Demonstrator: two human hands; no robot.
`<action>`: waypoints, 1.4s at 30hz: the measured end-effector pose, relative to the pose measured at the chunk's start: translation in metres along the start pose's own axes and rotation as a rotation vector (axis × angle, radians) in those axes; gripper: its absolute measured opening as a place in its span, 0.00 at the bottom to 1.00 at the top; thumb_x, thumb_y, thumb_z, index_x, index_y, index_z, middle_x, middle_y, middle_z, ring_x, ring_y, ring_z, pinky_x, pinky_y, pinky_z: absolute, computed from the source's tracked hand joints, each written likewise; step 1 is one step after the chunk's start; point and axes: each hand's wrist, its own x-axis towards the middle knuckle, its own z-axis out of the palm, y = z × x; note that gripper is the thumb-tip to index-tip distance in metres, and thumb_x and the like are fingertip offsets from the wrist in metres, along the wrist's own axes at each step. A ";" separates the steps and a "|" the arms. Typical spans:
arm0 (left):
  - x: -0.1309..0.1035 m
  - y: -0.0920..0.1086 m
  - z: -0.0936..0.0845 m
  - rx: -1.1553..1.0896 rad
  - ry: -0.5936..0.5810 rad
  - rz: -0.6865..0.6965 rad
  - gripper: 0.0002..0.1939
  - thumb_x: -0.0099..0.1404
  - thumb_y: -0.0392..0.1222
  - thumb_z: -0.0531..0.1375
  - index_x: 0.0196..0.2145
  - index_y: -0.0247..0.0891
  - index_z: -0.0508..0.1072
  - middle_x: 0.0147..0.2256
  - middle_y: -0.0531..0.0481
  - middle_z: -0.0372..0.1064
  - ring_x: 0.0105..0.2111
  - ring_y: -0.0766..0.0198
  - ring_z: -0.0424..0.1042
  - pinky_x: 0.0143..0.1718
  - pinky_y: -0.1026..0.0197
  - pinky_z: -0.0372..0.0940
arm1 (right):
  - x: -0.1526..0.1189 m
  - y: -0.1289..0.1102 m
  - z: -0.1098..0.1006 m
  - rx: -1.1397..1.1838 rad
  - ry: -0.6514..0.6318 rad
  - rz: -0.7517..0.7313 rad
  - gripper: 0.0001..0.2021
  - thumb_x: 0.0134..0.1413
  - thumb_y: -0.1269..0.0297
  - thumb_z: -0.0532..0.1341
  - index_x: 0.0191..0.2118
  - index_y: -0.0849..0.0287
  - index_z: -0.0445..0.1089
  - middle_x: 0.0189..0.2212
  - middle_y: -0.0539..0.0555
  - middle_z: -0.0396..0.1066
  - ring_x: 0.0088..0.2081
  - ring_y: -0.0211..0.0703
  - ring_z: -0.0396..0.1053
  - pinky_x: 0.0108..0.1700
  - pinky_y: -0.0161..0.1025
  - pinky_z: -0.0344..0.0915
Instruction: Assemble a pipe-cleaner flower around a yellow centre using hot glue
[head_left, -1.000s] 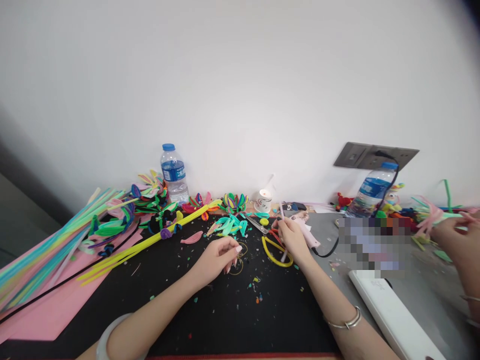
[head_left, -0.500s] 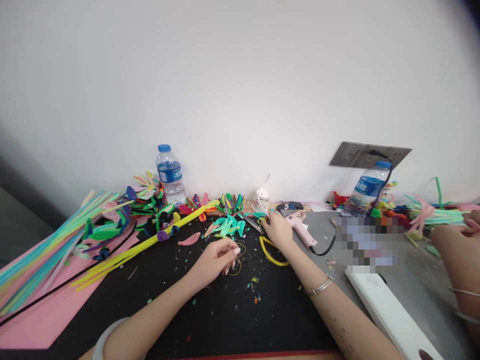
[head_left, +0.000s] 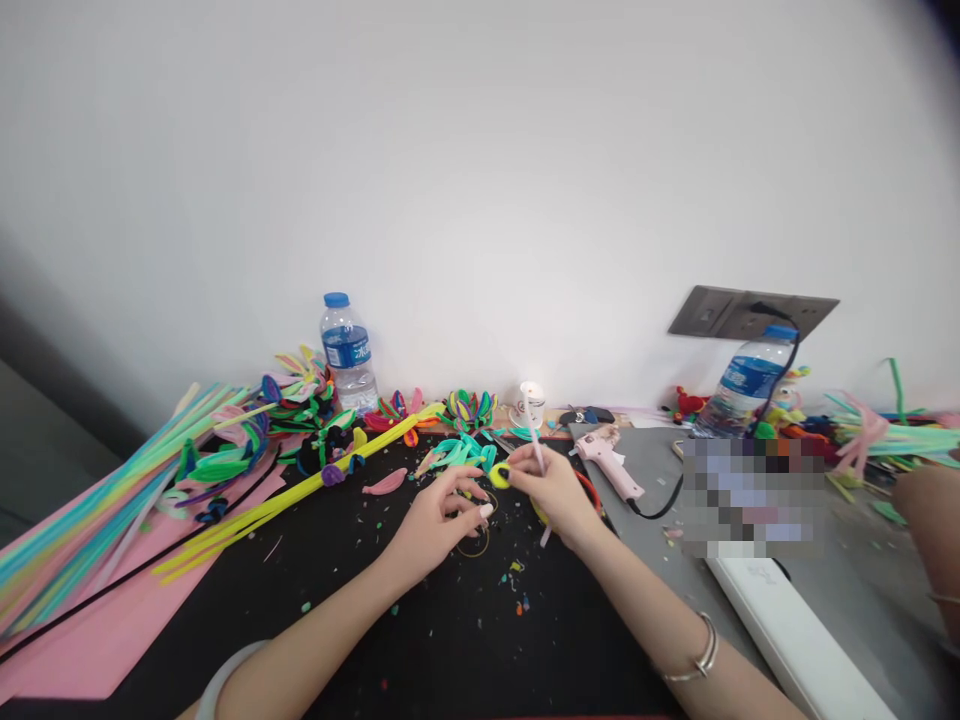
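My right hand [head_left: 551,492] is closed at the middle of the mat. A thin whitish stick [head_left: 534,425] passes through its grip, one end up near the paper cup, the other below the palm. At its fingertips is a small yellow fuzzy piece [head_left: 498,476] with a dark bit beside it. My left hand [head_left: 442,510] hovers just to the left, fingers curved and apart, holding nothing I can see. Thin gold-coloured wire loops [head_left: 474,551] lie beside its fingertips. Beyond the hands are turquoise fuzzy petals [head_left: 466,452] and partly hidden scissors [head_left: 501,438].
A white paper cup [head_left: 528,405] stands by the wall. Right of my hand lies a pink glue gun [head_left: 611,468]. Yellow pipe cleaners [head_left: 300,482], a pink petal [head_left: 385,482] and a water bottle [head_left: 349,350] are left. A white bar-shaped case [head_left: 787,620] and another person's arm [head_left: 926,520] are right.
My right hand has come back from the scissors and cup towards my left hand, with the yellow piece at its fingertips. My left hand's fingers have spread.
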 end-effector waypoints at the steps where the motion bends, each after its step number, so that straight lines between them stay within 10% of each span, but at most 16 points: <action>1: 0.000 0.000 0.000 -0.004 0.001 0.002 0.19 0.55 0.42 0.62 0.44 0.39 0.65 0.36 0.51 0.66 0.30 0.65 0.71 0.28 0.62 0.68 | -0.005 -0.002 0.007 0.088 -0.049 0.034 0.10 0.42 0.64 0.64 0.32 0.61 0.66 0.24 0.49 0.70 0.27 0.38 0.68 0.31 0.34 0.63; 18: 0.006 0.002 -0.007 -0.096 0.151 -0.072 0.13 0.51 0.44 0.66 0.34 0.36 0.72 0.29 0.50 0.72 0.27 0.64 0.71 0.30 0.62 0.67 | -0.020 0.005 0.003 0.125 -0.178 -0.021 0.18 0.60 0.52 0.49 0.34 0.60 0.68 0.22 0.49 0.65 0.17 0.31 0.49 0.19 0.32 0.47; 23: 0.006 0.008 -0.013 -0.320 0.214 -0.036 0.13 0.54 0.40 0.65 0.39 0.39 0.73 0.34 0.51 0.72 0.40 0.63 0.70 0.45 0.60 0.63 | -0.017 0.006 -0.003 0.113 -0.312 0.029 0.15 0.60 0.57 0.51 0.34 0.61 0.69 0.21 0.49 0.67 0.15 0.29 0.47 0.17 0.30 0.42; 33: 0.008 0.007 -0.019 -0.660 0.064 -0.026 0.08 0.58 0.34 0.63 0.37 0.38 0.72 0.32 0.52 0.71 0.38 0.66 0.71 0.46 0.61 0.63 | -0.024 -0.003 -0.008 0.156 -0.727 0.248 0.15 0.57 0.58 0.54 0.33 0.64 0.72 0.21 0.51 0.70 0.14 0.28 0.55 0.17 0.27 0.52; 39: -0.001 0.009 -0.013 -0.585 -0.274 -0.199 0.11 0.53 0.35 0.66 0.34 0.36 0.70 0.30 0.51 0.72 0.32 0.66 0.71 0.37 0.64 0.62 | -0.023 -0.001 -0.004 0.513 -0.522 0.242 0.16 0.55 0.55 0.58 0.44 0.60 0.68 0.36 0.55 0.70 0.27 0.35 0.68 0.25 0.31 0.64; 42: -0.006 0.011 -0.007 -0.463 -0.424 -0.283 0.13 0.50 0.35 0.68 0.32 0.35 0.70 0.29 0.49 0.73 0.29 0.66 0.70 0.31 0.65 0.61 | -0.025 0.000 0.004 0.540 -0.452 0.232 0.13 0.54 0.57 0.59 0.41 0.61 0.70 0.28 0.52 0.70 0.23 0.33 0.66 0.22 0.28 0.60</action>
